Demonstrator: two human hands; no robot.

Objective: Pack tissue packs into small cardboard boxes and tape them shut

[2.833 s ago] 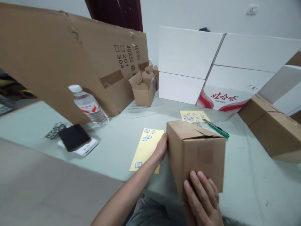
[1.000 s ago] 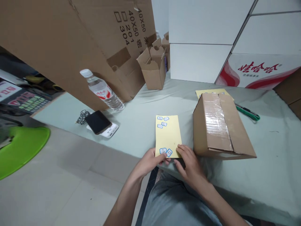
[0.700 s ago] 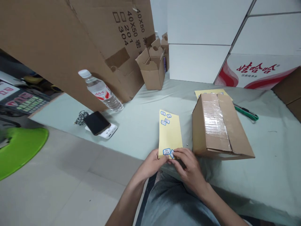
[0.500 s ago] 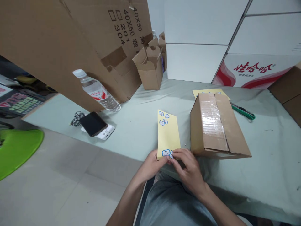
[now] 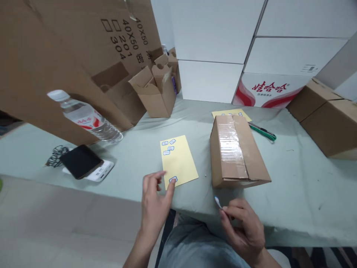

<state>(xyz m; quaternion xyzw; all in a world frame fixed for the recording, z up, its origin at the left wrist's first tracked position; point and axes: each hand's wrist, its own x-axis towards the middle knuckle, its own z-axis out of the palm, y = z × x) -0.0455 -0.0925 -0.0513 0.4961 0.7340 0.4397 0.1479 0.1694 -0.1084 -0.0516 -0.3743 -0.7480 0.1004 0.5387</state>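
Note:
My right hand (image 5: 241, 229) pinches a small blue-edged sticker label (image 5: 218, 202) between thumb and fingers, at the table's front edge. My left hand (image 5: 154, 206) is open, its thumb tip at the lower corner of a pale yellow backing sheet (image 5: 181, 165). That sheet lies flat on the table and carries several small blue-edged labels. To its right lies a cardboard carton (image 5: 234, 152), its seam sealed with clear tape. Neither hand touches the carton.
Behind the carton are a second yellow sheet (image 5: 219, 114) and a green utility knife (image 5: 262, 132). On the left are a phone on a white power bank (image 5: 97, 172) and a water bottle (image 5: 86, 121). A large flattened cardboard sheet (image 5: 69, 48), a small open carton (image 5: 154, 95) and stacked cartons stand behind.
My right hand has peeled a label off the sheet and moved right with it. My left hand has let go of the sheet, which now lies flat. The view has shifted slightly.

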